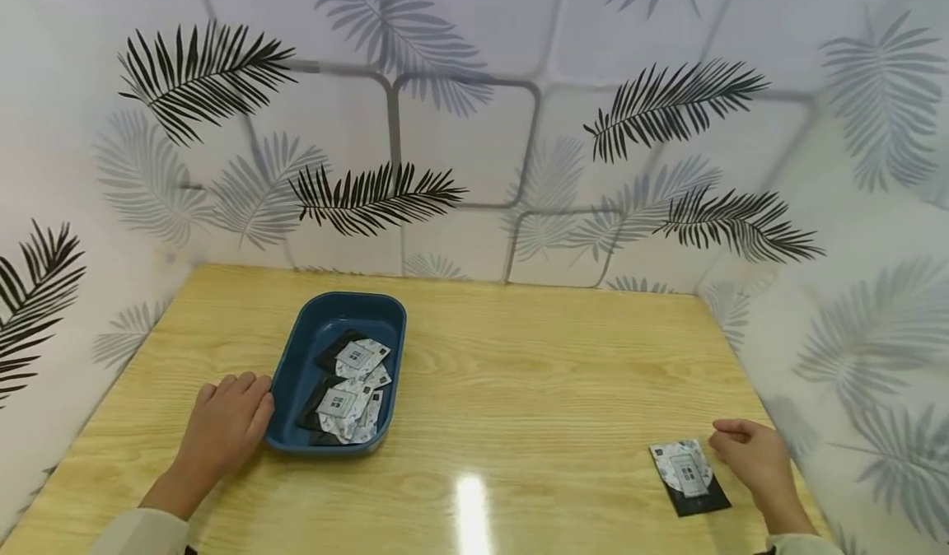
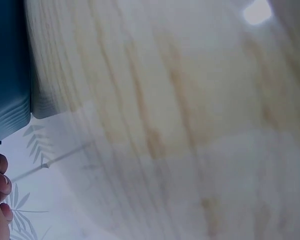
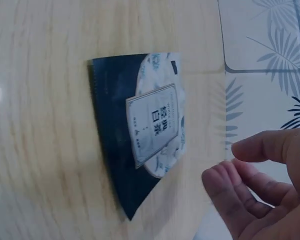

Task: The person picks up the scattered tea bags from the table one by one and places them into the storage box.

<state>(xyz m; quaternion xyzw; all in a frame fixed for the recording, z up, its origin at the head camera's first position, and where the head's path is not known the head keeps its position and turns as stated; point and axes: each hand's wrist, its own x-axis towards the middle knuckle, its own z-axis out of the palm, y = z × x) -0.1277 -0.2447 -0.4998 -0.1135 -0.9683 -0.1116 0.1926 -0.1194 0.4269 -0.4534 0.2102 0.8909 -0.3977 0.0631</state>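
Observation:
A black and white tea sachet [image 1: 685, 474] lies on the right of the table, its label reading "WHITE TEA" in the right wrist view. Just to its right is my right hand [image 1: 758, 460], thumb and fingers loosely bent with a gap between them, holding nothing. That hand [image 3: 262, 185] stands apart from the sachet [image 3: 155, 125]. My left hand [image 1: 226, 427] rests by the left side of a blue plastic bin [image 1: 276, 427], its fingers bent downward and the thumb side at the bin's wall. In the left wrist view only a few fingertips [image 2: 2, 185] show near the bin's corner.
Several similar tea sachets [image 1: 348, 398] lie overlapping inside the bin. Both stand on a light wood-grain table [image 1: 519, 374]. A pale curtain with palm-leaf prints [image 1: 474, 143] hangs behind and along the sides. Light glares off the table's front.

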